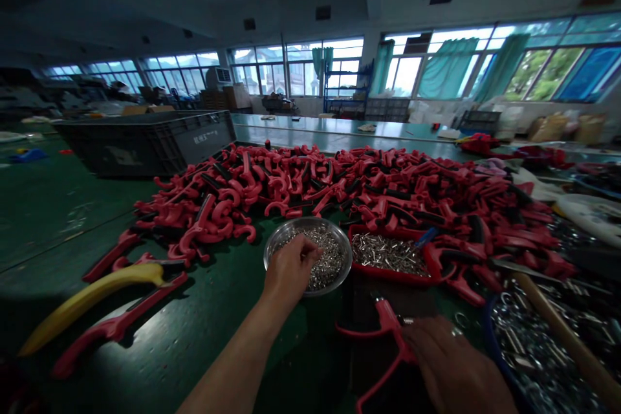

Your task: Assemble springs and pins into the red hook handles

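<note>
My left hand [290, 270] reaches into a round clear bowl [347, 257] of small shiny metal pieces [326, 247]. Its thumb and fingers are pinched together; whatever sits between them is too small to make out. On a dark block at the lower right lies a red branching plastic tool body [391, 323] with a metal tip. My right hand [449, 359], slightly blurred, has its fingers closed at the right side of this tool body. Close to those fingertips a small metal piece [405, 320] sticks out.
Behind the bowl spreads a big heap of red and black plastic tool parts [301, 174]. A red tray [391, 279] holds metal pins. A blue-rimmed basin [495, 343] of metal parts stands right. At left are a banana [92, 291], a loose red handle [114, 328] and a grey crate [145, 149].
</note>
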`<state>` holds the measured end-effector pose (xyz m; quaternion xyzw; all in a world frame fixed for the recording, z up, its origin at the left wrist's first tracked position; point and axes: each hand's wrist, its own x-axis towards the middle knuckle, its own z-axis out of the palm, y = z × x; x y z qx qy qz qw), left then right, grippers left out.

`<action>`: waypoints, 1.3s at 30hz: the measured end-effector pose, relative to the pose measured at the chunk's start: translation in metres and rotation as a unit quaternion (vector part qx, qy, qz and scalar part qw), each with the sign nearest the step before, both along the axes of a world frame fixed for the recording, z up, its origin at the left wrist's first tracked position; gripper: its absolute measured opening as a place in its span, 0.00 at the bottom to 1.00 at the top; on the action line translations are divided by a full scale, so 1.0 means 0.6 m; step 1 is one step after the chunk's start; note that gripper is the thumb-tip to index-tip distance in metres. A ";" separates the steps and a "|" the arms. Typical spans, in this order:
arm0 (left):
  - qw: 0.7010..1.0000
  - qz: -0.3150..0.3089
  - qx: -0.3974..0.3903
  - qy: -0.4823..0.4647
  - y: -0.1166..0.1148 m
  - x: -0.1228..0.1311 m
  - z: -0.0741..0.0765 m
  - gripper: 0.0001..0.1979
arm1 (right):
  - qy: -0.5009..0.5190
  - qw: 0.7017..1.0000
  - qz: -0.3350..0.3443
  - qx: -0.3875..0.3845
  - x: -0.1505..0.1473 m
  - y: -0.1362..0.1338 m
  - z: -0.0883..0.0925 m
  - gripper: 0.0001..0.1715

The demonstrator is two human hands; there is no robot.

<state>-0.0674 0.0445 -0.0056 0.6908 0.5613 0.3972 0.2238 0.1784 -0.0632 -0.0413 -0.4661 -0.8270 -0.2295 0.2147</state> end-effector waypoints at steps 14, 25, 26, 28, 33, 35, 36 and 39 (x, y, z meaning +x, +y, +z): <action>0.940 -0.195 -0.189 -0.205 -0.073 0.097 -0.002 0.11 | -0.096 0.995 0.008 0.003 0.004 -0.028 -0.002 0.21; 0.956 -0.222 -0.153 -0.113 -0.081 0.106 -0.009 0.15 | -0.050 0.998 -0.003 -0.033 0.014 -0.033 -0.021 0.26; 0.956 -0.229 -0.152 -0.100 -0.083 0.105 -0.006 0.15 | -0.042 0.998 -0.001 -0.037 0.014 -0.033 -0.023 0.26; 0.956 -0.243 -0.149 -0.075 -0.085 0.104 -0.002 0.14 | -0.027 0.999 0.002 -0.026 0.015 -0.032 -0.023 0.26; 0.942 -0.200 -0.227 -0.145 -0.084 0.114 -0.002 0.09 | -0.018 1.000 0.006 0.007 0.015 -0.032 -0.018 0.24; 0.935 -0.169 -0.252 -0.183 -0.082 0.121 -0.004 0.08 | -0.017 1.000 -0.002 -0.005 0.016 -0.036 -0.017 0.25; 0.934 -0.162 -0.253 -0.191 -0.082 0.125 -0.005 0.09 | -0.014 1.000 -0.004 -0.009 0.016 -0.037 -0.017 0.25; 0.935 -0.177 -0.244 -0.185 -0.081 0.132 -0.008 0.10 | -0.006 1.000 -0.004 -0.016 0.017 -0.040 -0.019 0.25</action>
